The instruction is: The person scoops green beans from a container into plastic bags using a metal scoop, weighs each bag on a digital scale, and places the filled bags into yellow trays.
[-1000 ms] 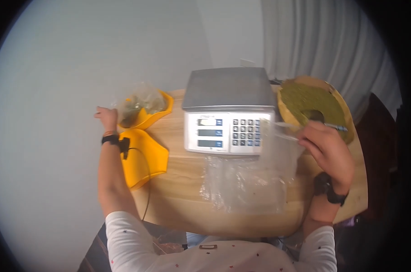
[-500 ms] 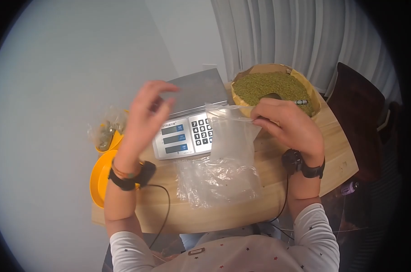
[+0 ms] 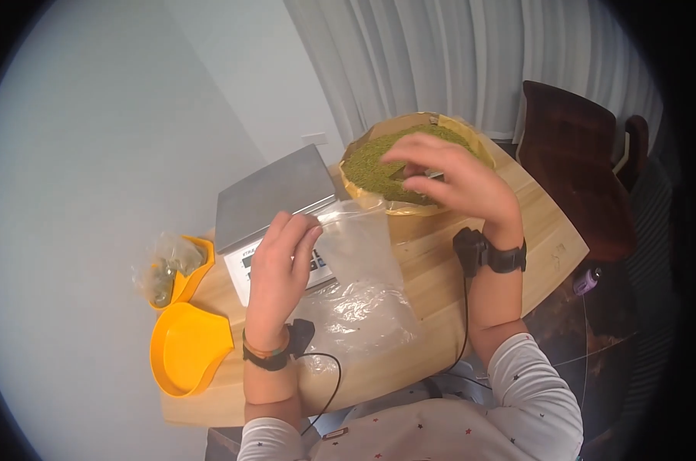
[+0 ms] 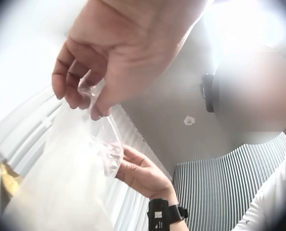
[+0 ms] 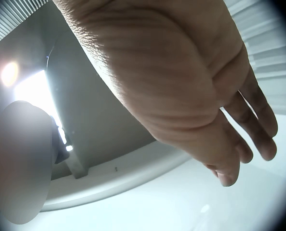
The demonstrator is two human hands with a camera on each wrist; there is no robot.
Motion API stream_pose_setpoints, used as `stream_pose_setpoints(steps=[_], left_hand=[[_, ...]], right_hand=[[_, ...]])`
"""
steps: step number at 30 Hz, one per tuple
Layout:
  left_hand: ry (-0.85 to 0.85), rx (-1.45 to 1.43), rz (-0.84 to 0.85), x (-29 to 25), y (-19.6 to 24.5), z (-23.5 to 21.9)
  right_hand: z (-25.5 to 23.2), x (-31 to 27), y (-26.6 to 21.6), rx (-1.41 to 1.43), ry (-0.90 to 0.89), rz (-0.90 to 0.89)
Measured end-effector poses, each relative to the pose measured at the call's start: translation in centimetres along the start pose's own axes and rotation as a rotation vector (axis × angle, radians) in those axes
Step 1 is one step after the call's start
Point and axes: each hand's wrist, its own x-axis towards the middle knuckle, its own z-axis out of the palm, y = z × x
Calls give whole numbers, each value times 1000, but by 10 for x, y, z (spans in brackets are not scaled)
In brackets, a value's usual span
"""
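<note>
My left hand (image 3: 279,269) pinches the top edge of a clear zip-type plastic bag (image 3: 359,244), which hangs down over the scale's right side. In the left wrist view the bag (image 4: 61,163) drops from between thumb and fingertips. My right hand (image 3: 467,180), fingers loosely spread, is above a sack of small green grains (image 3: 361,165). Nothing shows in its grasp in the right wrist view, where the palm (image 5: 172,82) faces the camera. A dark scoop (image 3: 400,175) lies in the grains, partly hidden by that hand. More clear bags (image 3: 363,323) lie flat below the held one.
A digital scale (image 3: 271,198) with a grey pan stands at the back left of the wooden table (image 3: 448,269). Left of it are a yellow scoop-shaped tray (image 3: 190,349) and another yellow tray (image 3: 200,269) bearing filled bags (image 3: 167,265). A dark chair (image 3: 567,169) stands right.
My left hand has come from the yellow trays to the bag and taken its edge. My right hand has let the bag go and moved over the grains. The head view has turned right.
</note>
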Motion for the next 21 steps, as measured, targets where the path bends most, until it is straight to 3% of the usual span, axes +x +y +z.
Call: stream_pose_setpoints(steps=[1,3,5,6,8,9,12,16,18,21], left_hand=[[7,-10,-4,-2,-3,-1],[-20,-27,-26,-4,-5,-4],[-84,-54,-54,-6,-8,-5],[-88,-62,-52,-7,-11,-6],[-104,-48,-55,-9,-17,-7],[-104,-52,-55,-10,-17,-8],[-106,-58,-83,-10,-17,-11],[-127,-25,-28,-12,-16,-8],[-134,-31,-30,-13,-15,-9],[-145,-40,-9,-12,-15,-9]], right_hand=[[-7,-2,14,-14,8,8],[-16,-7,53,-92,45,227],[-17,-11,89,-366,22,336],[-14,-12,98,-371,22,343],[-5,-13,113,-639,-272,547],[3,-15,121,-642,-274,550],[24,-17,125,-1017,-206,482],[31,-16,127,-1072,-195,392],[24,-11,128,-946,-364,561],[19,-14,128,-767,-405,686]])
